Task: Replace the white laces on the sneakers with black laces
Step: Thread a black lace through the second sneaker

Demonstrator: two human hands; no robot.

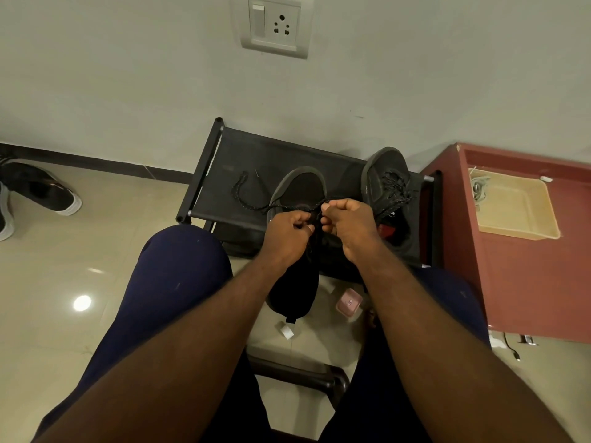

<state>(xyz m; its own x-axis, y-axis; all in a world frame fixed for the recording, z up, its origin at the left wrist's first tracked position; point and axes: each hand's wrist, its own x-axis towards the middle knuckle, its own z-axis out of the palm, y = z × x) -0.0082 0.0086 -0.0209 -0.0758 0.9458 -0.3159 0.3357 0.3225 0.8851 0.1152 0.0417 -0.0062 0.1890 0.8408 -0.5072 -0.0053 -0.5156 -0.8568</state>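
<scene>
From my head camera I see my two hands close together over the nearer sneaker point(299, 187). My left hand point(289, 233) has its fingers point(300, 223) curled in, pinching the black lace point(252, 204) just above the shoe's opening. My right hand point(347, 223) is curled the same way, thumb and forefinger nipping the same lace just beside the left fingers. The two hands are nearly touching.

One long end of that lace runs out to the left of my left fingers and loops across the black rack point(249, 155) that the shoe rests on.

There are two dark sneakers on the rack. The second sneaker point(383, 177) lies beyond and to the right of my right fingers, with a black lace already threaded through it.

Well to the right of my right hand stands one red cabinet point(527, 282) with one beige tray point(518, 231) on top. The white laces point(478, 187) lie bunched at the tray's left edge; I cannot count them.

Far to the left of my left hand, two shoes with white soles point(48, 193) sit on the floor. Below my hands, between my knees, lie one small pink thing point(348, 303) and one white scrap point(287, 331). One wall socket point(275, 25) is high above my fingers.
</scene>
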